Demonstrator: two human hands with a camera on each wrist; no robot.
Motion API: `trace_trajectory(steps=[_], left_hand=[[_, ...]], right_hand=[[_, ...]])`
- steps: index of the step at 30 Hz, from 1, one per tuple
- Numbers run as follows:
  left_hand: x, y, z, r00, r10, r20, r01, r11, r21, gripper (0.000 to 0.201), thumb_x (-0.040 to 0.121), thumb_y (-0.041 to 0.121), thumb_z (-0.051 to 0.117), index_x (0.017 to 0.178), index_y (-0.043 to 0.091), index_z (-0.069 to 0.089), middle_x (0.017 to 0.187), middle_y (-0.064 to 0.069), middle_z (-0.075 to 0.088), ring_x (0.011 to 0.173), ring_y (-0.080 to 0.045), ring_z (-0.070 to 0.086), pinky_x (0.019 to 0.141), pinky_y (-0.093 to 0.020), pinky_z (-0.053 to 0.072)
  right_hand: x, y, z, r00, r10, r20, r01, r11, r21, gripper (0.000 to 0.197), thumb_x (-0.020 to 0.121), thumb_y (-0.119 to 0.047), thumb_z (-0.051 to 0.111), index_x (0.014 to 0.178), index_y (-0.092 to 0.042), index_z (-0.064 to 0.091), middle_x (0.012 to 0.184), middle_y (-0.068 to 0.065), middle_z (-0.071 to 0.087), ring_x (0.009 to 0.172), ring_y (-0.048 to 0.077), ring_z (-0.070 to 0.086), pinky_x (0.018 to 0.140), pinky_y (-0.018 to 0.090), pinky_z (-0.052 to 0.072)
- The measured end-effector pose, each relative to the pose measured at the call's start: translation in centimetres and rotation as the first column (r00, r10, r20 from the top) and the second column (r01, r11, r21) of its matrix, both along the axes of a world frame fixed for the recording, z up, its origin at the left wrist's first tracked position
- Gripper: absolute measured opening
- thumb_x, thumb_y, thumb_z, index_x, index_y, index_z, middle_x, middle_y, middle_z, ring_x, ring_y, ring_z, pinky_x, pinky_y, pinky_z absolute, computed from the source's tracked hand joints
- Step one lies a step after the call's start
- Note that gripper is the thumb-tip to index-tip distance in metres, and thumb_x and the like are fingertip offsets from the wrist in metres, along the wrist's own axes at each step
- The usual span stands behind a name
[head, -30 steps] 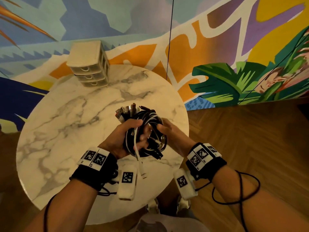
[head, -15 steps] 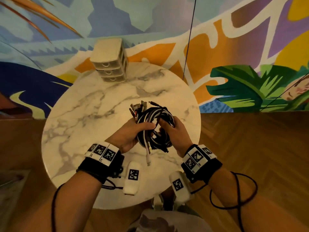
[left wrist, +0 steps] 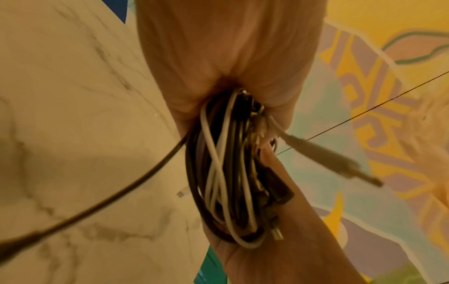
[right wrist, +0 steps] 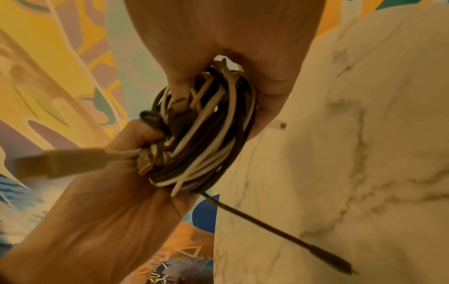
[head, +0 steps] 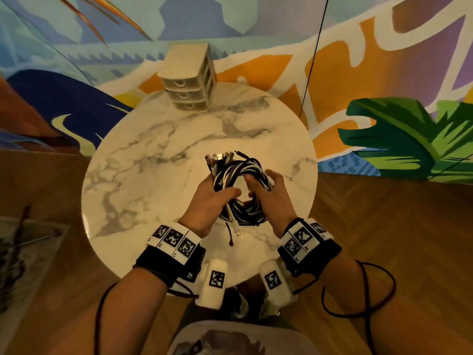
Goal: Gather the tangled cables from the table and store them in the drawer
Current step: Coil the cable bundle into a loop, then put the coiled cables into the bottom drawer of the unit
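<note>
Holding the whole bundle between them, the left hand and the right hand hover above the near half of the round marble table, each with fingers curled round one side of the tangled cables. The gathering part of the task looks done: black and white cords are wound into one rough coil, lifted off the marble, and no stray cable is visible on the tabletop in the head view. Several ends are not tucked in, though. A white plug and a thin dark lead dangle from the underside of the coil toward the person, and a cluster of connectors sticks out at its far edge. The wrist views show the same: loops pressed into each palm, a dark cord trailing loose over the marble, and a blurred plug jutting sideways. Further off, at the back edge of the table by the painted wall, stands the small drawer unit, well apart from the hands, with all three drawers apparently closed. What remains, by my reading, is carrying the coil across, freeing one hand to pull a drawer open, feeding in the bundle with its loose ends, and shutting it.
</note>
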State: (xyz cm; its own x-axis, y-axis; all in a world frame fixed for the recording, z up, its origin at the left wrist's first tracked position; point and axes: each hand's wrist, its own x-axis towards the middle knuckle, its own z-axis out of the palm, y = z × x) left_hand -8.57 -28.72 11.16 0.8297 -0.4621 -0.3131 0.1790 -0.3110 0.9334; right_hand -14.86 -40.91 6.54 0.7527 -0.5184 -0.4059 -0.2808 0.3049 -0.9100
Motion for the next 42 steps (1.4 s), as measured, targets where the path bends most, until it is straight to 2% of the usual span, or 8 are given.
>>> trace_trajectory(steps=[9,12,15,25,28,32,37,42], left_hand=[[3.8,1.0,-0.1,0.991,-0.028,-0.132,0.021,0.998,-0.052,0.021,0.083,-0.002,0.056,0.098,0.010,0.063,0.072,-0.002,0.068,0.066,-0.017,0.066,0.058,-0.026,0.051],[6.0,1.8,-0.7,0.983,-0.066,-0.169,0.063,0.998,-0.021,0.019,0.084,0.004,0.058,0.100,0.014,0.062,0.075,-0.001,0.067,0.068,-0.018,0.064,0.059,-0.029,0.050],[9.0,3.0,-1.5,0.955,-0.083,-0.283,0.089,0.996,0.007,0.020,0.085,0.009,0.060,0.104,0.015,0.061,0.084,-0.005,0.070,0.079,-0.024,0.066,0.075,-0.043,0.056],[21.8,7.9,-4.1,0.922,-0.040,-0.384,0.002,0.995,-0.099,0.035,0.085,0.000,0.061,0.115,0.019,0.058,0.105,-0.012,0.070,0.093,-0.030,0.068,0.078,-0.053,0.055],[26.6,9.3,-4.6,0.946,0.006,-0.324,-0.033,0.996,-0.079,0.037,0.082,0.001,0.064,0.115,0.016,0.057,0.104,-0.017,0.068,0.092,-0.034,0.068,0.073,-0.053,0.057],[33.0,10.7,-5.4,0.962,0.097,-0.255,-0.120,0.990,-0.077,0.028,0.082,0.001,0.063,0.106,0.016,0.060,0.101,-0.015,0.070,0.087,-0.030,0.068,0.056,-0.033,0.054],[38.2,12.1,-6.7,0.953,0.176,-0.245,-0.201,0.976,-0.084,0.036,0.083,0.002,0.062,0.117,0.012,0.057,0.101,-0.013,0.070,0.088,-0.027,0.069,0.064,-0.036,0.057],[42.2,13.2,-8.6,0.963,0.162,-0.215,-0.179,0.982,-0.062,0.034,0.083,-0.001,0.061,0.114,0.011,0.057,0.096,-0.011,0.070,0.082,-0.024,0.069,0.053,-0.024,0.052]], right_hand=[[3.4,-0.2,1.0,0.994,0.101,0.045,-0.110,0.935,0.338,0.033,0.087,-0.028,0.066,0.108,-0.002,0.067,0.106,0.019,0.070,0.096,0.028,0.067,0.090,0.040,0.054],[5.3,0.2,0.9,0.992,0.101,0.079,-0.123,0.922,0.366,0.023,0.088,-0.022,0.065,0.103,-0.005,0.068,0.094,0.015,0.071,0.086,0.024,0.068,0.078,0.033,0.057],[8.0,1.0,0.6,0.994,0.094,0.064,-0.110,0.934,0.338,0.015,0.088,-0.020,0.064,0.098,-0.010,0.069,0.089,0.011,0.071,0.082,0.020,0.068,0.072,0.029,0.056],[21.7,4.4,-1.4,0.975,0.222,-0.010,-0.209,0.933,0.294,0.042,0.085,-0.029,0.063,0.119,-0.004,0.062,0.115,0.017,0.067,0.107,0.031,0.064,0.096,0.042,0.051],[26.5,4.7,-2.9,0.962,0.265,-0.060,-0.252,0.953,0.169,0.044,0.090,-0.048,0.049,0.113,-0.014,0.065,0.102,0.005,0.072,0.097,0.020,0.067,0.083,0.032,0.054],[32.1,4.4,-6.6,0.950,0.240,-0.201,-0.280,0.938,-0.204,0.023,0.098,-0.033,0.047,0.111,-0.018,0.059,0.091,0.004,0.064,0.081,0.018,0.059,0.072,0.032,0.045],[38.8,3.4,-9.9,0.849,0.311,-0.428,-0.524,0.608,-0.597,0.053,0.093,-0.031,0.055,0.142,-0.026,0.036,0.099,0.003,0.058,0.087,0.018,0.054,0.078,0.026,0.040],[45.3,1.9,-13.1,0.779,0.310,-0.545,-0.623,0.485,-0.614,0.071,0.091,-0.032,0.055,0.151,-0.027,0.017,0.127,0.018,0.054,0.110,0.037,0.055,0.093,0.040,0.046]])
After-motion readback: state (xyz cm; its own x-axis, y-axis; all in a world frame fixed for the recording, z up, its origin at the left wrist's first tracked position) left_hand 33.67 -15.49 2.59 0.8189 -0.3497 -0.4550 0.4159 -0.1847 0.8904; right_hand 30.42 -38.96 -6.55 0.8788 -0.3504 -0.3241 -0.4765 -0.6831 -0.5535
